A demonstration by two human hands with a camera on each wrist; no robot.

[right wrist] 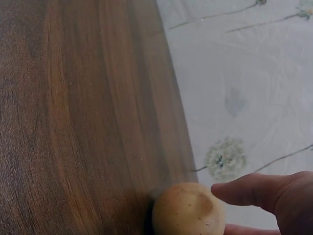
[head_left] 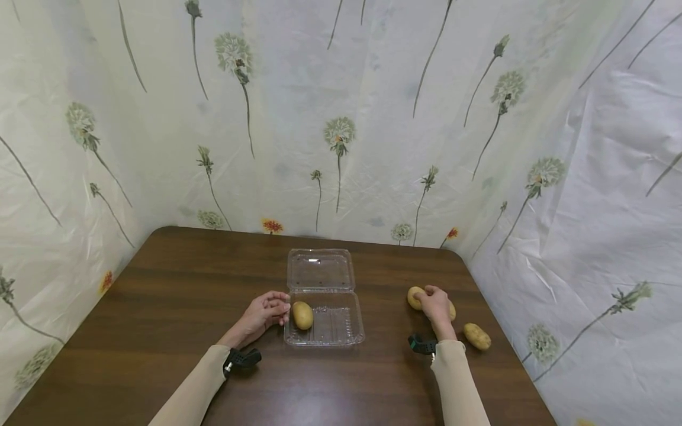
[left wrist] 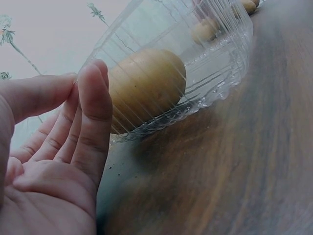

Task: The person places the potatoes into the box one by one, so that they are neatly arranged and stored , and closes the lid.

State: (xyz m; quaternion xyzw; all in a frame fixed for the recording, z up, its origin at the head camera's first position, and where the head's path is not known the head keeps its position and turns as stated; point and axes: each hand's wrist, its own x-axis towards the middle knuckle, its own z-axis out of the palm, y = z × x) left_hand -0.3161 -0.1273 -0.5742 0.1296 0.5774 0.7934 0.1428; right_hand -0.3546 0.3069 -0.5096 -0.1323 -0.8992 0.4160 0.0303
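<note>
A clear plastic clamshell container (head_left: 337, 341) lies with its lid (head_left: 321, 272) folded back, away from me. One potato (head_left: 302, 316) sits at the left inside its base; the left wrist view shows this potato (left wrist: 146, 83) through the ribbed wall. My left hand (head_left: 263, 313) pinches the container's left rim between thumb and fingertips. Over on the right, my right hand (head_left: 437, 305) holds a potato (head_left: 414, 298) on the tabletop, its thumb against the skin in the right wrist view (right wrist: 188, 210). A second potato (head_left: 452, 310) is partly hidden behind that hand.
Another potato (head_left: 476, 336) lies right of my right wrist, near the right edge of the brown wooden table (head_left: 213, 266). Floral-patterned curtains (head_left: 288, 118) hang around the back and sides of the table.
</note>
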